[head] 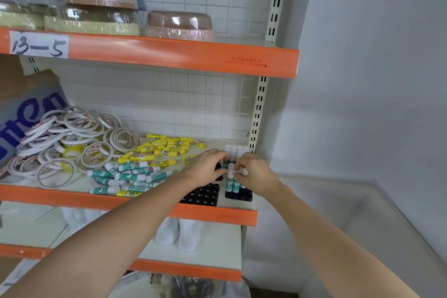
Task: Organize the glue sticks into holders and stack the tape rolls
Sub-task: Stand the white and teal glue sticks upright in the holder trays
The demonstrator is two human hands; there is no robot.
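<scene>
Glue sticks with green labels and white caps stand up in the black holder near the right end of the middle shelf, and both your hands are on them. Your right hand has its fingers curled around the white cap of one standing stick. Your left hand is just beside it, and its fingertips pinch a cap too. Behind your hands, more sticks with white caps stand in a row at the back of the shelf. A second black holder sits just to the left of the first one, and you can see its round holes. Further left, loose green glue sticks lie flat in a heap on the shelf. Behind them lies a heap of yellow glue sticks. At the left end of the shelf is a big messy pile of tape rolls, mostly white, with some leaning on each other. A cardboard box with big blue letters stands behind the tape. Higher up, an orange shelf edge has a paper label that reads 13-5, and wrapped bowls sit on top of it. A white wire grid covers the back of the shelves.
</scene>
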